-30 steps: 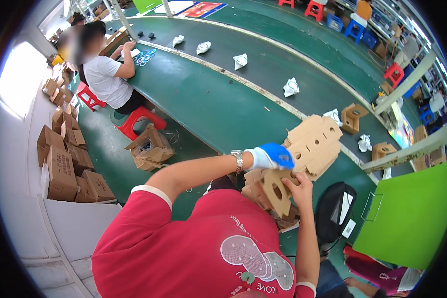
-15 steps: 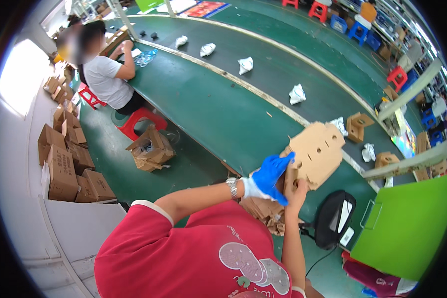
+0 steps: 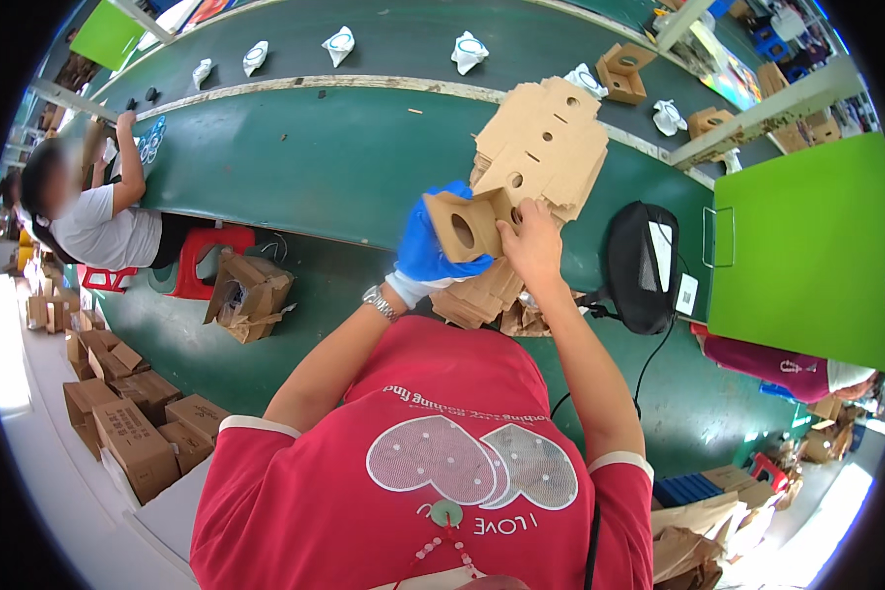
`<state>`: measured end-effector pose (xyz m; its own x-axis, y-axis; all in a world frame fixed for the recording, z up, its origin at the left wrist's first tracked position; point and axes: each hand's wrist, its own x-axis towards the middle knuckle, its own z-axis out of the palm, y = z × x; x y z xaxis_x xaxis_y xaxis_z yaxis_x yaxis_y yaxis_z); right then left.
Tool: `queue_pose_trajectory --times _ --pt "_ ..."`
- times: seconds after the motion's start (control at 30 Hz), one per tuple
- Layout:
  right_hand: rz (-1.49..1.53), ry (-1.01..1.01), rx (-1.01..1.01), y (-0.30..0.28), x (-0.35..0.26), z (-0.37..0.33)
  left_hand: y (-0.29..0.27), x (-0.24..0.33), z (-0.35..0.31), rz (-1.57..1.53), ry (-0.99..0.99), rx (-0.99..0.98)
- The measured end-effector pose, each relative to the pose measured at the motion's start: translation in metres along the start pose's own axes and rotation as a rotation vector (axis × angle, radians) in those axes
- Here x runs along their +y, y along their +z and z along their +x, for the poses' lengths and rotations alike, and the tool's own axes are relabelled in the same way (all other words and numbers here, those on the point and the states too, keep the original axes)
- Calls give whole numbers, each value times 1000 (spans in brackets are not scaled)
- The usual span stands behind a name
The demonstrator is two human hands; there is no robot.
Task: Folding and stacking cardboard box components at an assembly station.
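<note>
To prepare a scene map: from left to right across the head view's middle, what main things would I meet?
Seated person in white, open carton, gloved left hand holding folded cardboard piece, bare right hand, black bag, green panel.

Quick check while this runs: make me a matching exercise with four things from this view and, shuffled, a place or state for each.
1. Left hand
2. Right hand
3. Flat cardboard stack
4. Black bag

A. Bare, touching the folded cardboard piece
B. Between the right forearm and the bright green panel
C. In a blue glove
D. On the dark green table, beyond the hands

Pairs: 1-C, 2-A, 3-D, 4-B
</note>
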<state>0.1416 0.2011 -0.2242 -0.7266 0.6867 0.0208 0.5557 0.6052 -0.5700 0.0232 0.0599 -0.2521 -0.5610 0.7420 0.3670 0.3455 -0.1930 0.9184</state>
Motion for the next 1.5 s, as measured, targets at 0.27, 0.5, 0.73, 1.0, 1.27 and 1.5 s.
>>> queue_pose_trajectory --times 0.27,0.5,0.73,1.0,1.27,1.5 --pt "-146 44 -128 -4 -1 4 7 31 -3 -76 -119 -4" --pt "-103 -218 -178 -7 6 19 -20 54 4 502 -21 -290" --pt "26 -445 -253 -7 2 26 -38 -13 32 548 82 -605" --pt "611 -84 -316 -26 24 -30 -32 -31 54 588 227 -613" --pt "98 -129 55 4 -1 -22 -20 -24 72 654 221 -722" --pt "123 -57 68 7 1 -18 -9 -29 83 726 252 -856"
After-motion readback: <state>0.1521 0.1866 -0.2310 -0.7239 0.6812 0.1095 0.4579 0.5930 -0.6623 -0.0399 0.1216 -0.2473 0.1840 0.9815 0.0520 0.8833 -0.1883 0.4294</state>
